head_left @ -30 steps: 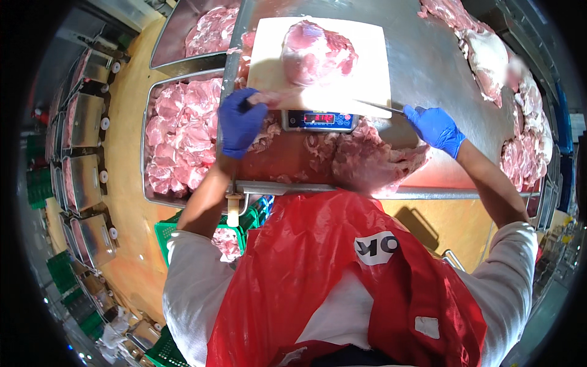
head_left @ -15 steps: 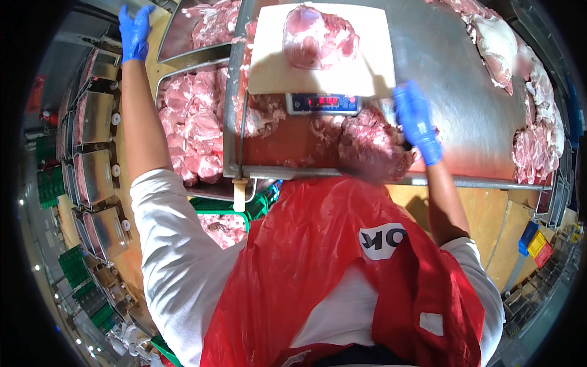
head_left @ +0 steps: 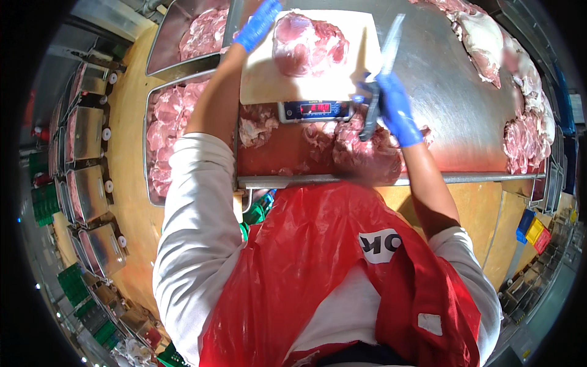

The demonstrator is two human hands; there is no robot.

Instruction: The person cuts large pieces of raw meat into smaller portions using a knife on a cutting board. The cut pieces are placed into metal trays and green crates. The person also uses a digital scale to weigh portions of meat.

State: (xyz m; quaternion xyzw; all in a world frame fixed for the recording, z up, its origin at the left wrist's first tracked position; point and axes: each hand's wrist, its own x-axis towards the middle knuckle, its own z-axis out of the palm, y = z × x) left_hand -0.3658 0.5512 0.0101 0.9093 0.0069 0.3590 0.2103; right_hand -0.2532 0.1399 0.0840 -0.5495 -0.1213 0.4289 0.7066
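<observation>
My right hand (head_left: 397, 113), in a blue glove, grips a knife (head_left: 392, 46) by its dark handle, the bright blade pointing away from me. It is over the right side of the scale. My left hand (head_left: 259, 25), gloved alike, has its fingers stretched out and holds nothing. It is at the far left corner of a white board (head_left: 260, 85) that rests on the scale (head_left: 315, 111) with a lit red display. One large piece of raw meat (head_left: 309, 46) lies on the board. Nearer to me on the steel table are more meat pieces (head_left: 361, 150), partly behind the knife handle.
The steel table (head_left: 440, 122) has a raised front edge. Large cuts of meat (head_left: 483, 46) line its right side. Metal trays of meat (head_left: 174, 116) stand along the left. Further left are upright meat trays (head_left: 85, 131) on a rack and green crates (head_left: 46, 205).
My left hand has swung right, from beyond the trays to the board's far left corner. My right hand has shifted slightly left, and the knife now shows clearly with its blade pointing up.
</observation>
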